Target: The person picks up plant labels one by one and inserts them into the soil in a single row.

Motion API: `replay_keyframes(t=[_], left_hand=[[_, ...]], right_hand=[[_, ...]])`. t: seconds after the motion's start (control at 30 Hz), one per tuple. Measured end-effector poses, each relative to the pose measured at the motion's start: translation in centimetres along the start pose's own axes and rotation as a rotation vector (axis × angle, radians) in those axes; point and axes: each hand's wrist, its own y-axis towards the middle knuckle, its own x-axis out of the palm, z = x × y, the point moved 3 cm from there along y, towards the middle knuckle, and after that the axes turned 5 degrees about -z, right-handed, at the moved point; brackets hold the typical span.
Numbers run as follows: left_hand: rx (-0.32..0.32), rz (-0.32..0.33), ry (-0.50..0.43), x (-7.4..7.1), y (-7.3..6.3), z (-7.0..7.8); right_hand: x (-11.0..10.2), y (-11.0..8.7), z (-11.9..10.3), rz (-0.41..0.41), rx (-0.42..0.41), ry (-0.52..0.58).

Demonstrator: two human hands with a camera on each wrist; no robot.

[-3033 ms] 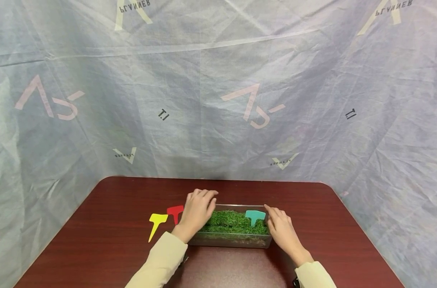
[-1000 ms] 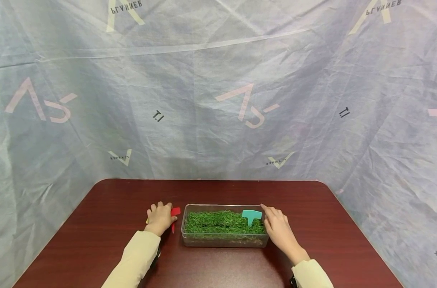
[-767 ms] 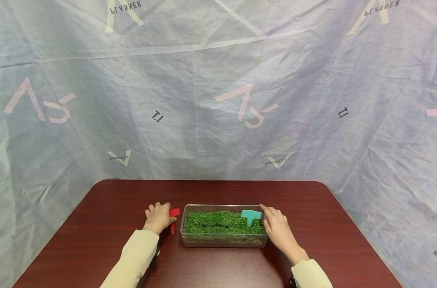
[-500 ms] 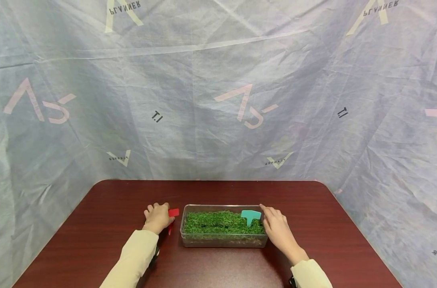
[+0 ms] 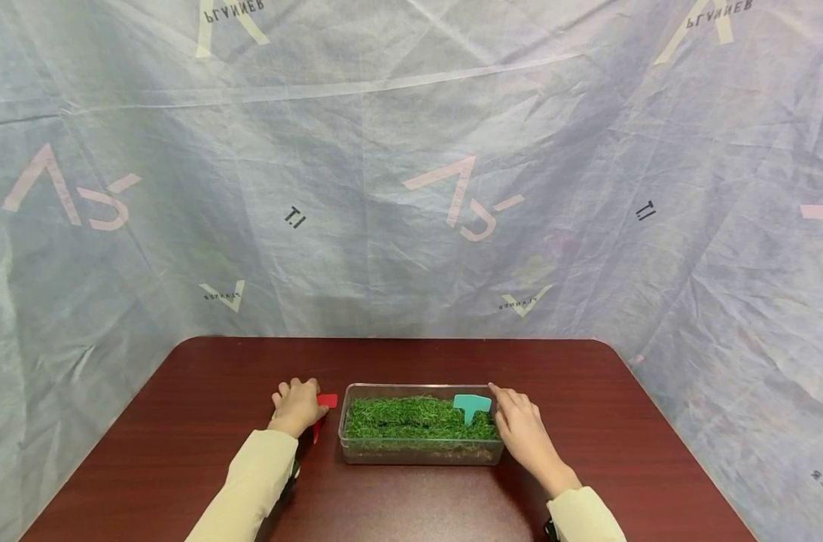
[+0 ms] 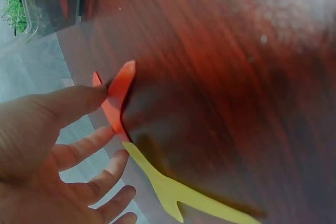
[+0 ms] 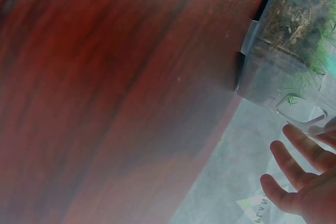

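- So, the red tag is left of the clear box, on or just off the worktop, can't tell which.
- Left hand has it pinched, thumb against fingers; yellow tag is right beside it.
- Looks like the pick-up step, so I'd say next calls for a clean lift, not snagging yellow.
- Right hand just touches the box's right end, fingers loose.
- Teal tag stands in the grass.

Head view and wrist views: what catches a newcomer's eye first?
Probably the bright green grass in a clear box, low in the head view, with a turquoise marker standing at its right end. Next come the red marker held by the left hand, left of the box, and, in the left wrist view, the yellow marker below it.
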Motion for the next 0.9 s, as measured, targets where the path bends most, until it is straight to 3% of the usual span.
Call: replay_keyframes(t=[0.53, 0.9], left_hand=[[-0.033, -0.054, -0.014, -0.11, 0.48, -0.35], [-0.002, -0.008, -0.004, 0.1, 0.11, -0.5]], right_hand=[[0.01, 0.12, -0.01, -0.003, 0.0, -0.009], [0.01, 0.1, -0.01, -0.006, 0.001, -0.007]])
